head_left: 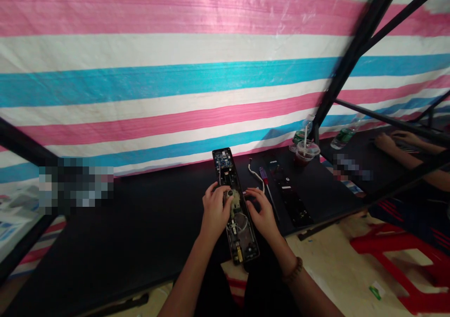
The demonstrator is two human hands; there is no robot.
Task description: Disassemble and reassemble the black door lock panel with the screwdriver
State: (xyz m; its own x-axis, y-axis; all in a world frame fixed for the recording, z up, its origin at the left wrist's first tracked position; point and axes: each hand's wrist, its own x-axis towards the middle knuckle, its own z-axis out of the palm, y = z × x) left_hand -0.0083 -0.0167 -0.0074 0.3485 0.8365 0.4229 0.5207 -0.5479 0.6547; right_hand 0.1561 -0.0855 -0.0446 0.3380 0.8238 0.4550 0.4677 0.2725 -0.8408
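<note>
A long, narrow, opened electronic unit [235, 209] lies lengthwise on the black table [140, 232], with a circuit board at its far end and brass parts near my body. My left hand [214, 209] curls against its left side, thumb near a round part in the middle. My right hand [260, 211] rests on its right edge, fingers bent and pressing on it. A beaded bracelet sits on my right wrist.
Right of the unit lie a purple-handled screwdriver [266, 185], a white cable [256, 175] and a black cover panel [291, 197]. A lidded drink cup [306, 150] and bottles stand by the striped tarp. Another person's hands [395, 141] work at far right. Red plastic stool [404, 260] below.
</note>
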